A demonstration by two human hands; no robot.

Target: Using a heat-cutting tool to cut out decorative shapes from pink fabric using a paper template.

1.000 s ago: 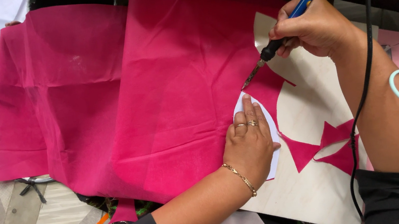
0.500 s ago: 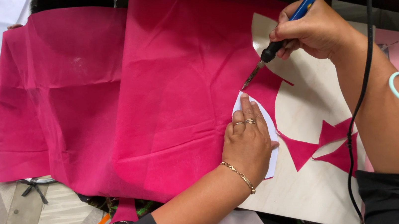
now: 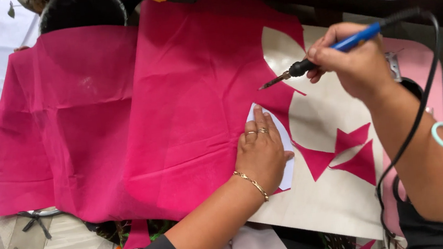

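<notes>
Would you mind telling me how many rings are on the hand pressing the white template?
2: both rings sit side by side on the left hand, on neighbouring fingers. Others may be hidden.

- Bright, even light falls from above; colours look vivid.
- Soft shadows sit under the left hand [image 3: 260,150] and the right hand [image 3: 356,62].
- Centre sharp; far edges slightly soft, no glare.

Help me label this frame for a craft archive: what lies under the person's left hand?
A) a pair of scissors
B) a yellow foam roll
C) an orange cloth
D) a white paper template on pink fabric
D: the left hand presses flat on a white paper template lying on the pink fabric, while the right hand holds the blue-handled hot tool.
</notes>
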